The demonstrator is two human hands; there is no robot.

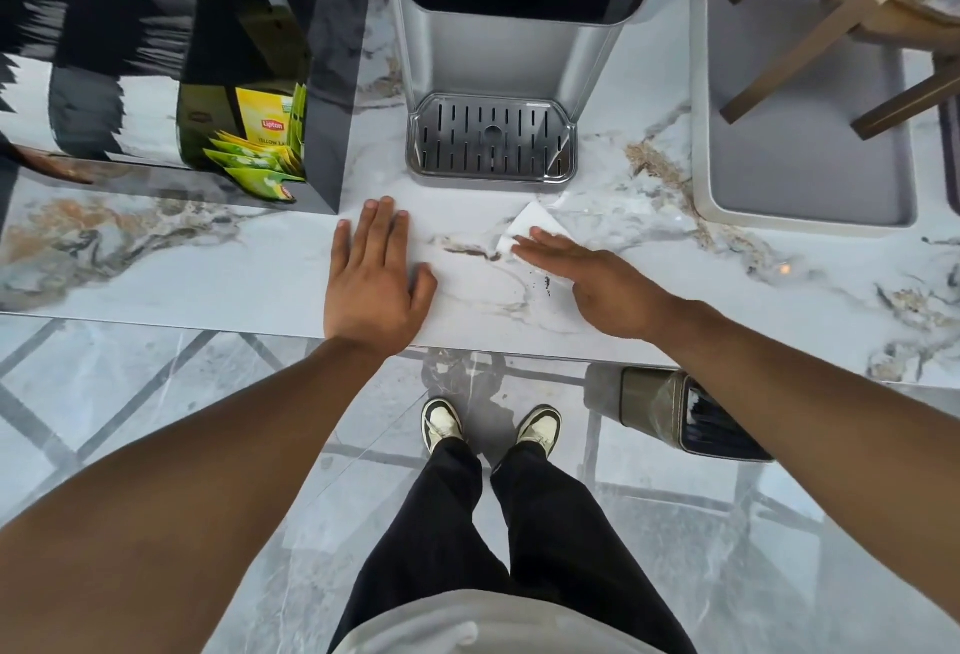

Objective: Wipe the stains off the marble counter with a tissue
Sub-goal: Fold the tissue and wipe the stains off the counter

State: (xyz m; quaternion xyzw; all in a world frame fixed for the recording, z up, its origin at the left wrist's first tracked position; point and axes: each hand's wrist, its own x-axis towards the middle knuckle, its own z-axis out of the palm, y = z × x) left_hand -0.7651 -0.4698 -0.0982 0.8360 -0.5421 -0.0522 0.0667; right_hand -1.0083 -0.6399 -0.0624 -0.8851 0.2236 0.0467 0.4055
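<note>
My left hand (375,274) lies flat, palm down with fingers apart, on the white marble counter (208,263). My right hand (587,279) presses flat on a white tissue (535,224), whose far corner sticks out past my fingertips. A brown smear (470,252) marks the marble just left of the tissue. Small dark specks (546,284) lie under the edge of my right palm.
A grey water dispenser with a metal drip tray (491,138) stands right behind the hands. A black glossy box with yellow tea bags (260,144) sits at the left. A grey tray (800,159) lies at the right. A bin (670,409) stands on the floor below the counter edge.
</note>
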